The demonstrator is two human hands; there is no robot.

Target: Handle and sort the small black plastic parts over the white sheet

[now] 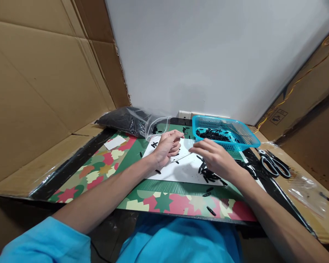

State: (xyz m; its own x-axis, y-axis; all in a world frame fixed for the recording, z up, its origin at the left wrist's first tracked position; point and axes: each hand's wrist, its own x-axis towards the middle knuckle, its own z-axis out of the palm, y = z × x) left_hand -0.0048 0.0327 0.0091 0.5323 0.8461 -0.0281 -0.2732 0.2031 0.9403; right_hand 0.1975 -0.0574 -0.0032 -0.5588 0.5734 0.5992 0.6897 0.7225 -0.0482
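Note:
My left hand (168, 147) is above a white sheet (170, 174), its fingers curled and the thumb against the index finger. What it pinches, if anything, is too small to make out. To its right, my right hand (212, 157) is closed, fingertips together on a thin white stick (182, 157) that slants down to the left across the sheet. Beneath and beside the right hand lies a loose heap of small black elongated pieces (208, 176). A few more are scattered about the sheet and near its left edge.
Behind the right hand stands a blue plastic basket (244, 145) with many black pieces inside. A clear bag (126, 118) of dark material lies at the back left. Scissors (272, 164) and a small clear bag (308, 193) are at the right. Cardboard (49, 65) walls the left side.

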